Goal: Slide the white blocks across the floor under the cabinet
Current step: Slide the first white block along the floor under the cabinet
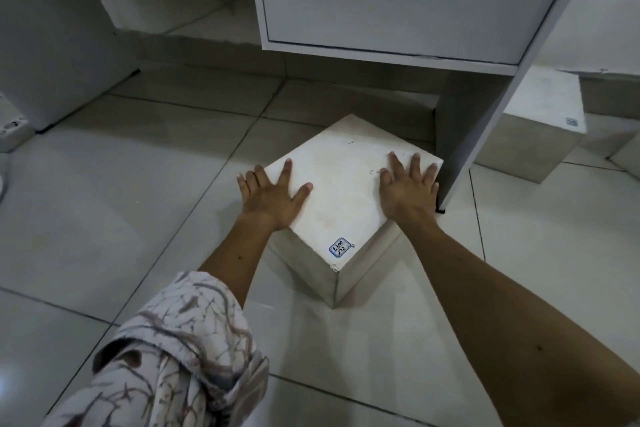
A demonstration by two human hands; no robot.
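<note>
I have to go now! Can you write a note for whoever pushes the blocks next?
Left hand: flat and open on the left edge of the white cube block with a blue-edged sticker.
Right hand: flat and open on its right top edge.
That block sits on the grey tiled floor, just before the white cabinet, not yet under.
Second white cube block: right of the cabinet's side panel.
Left: slide both under.
</note>
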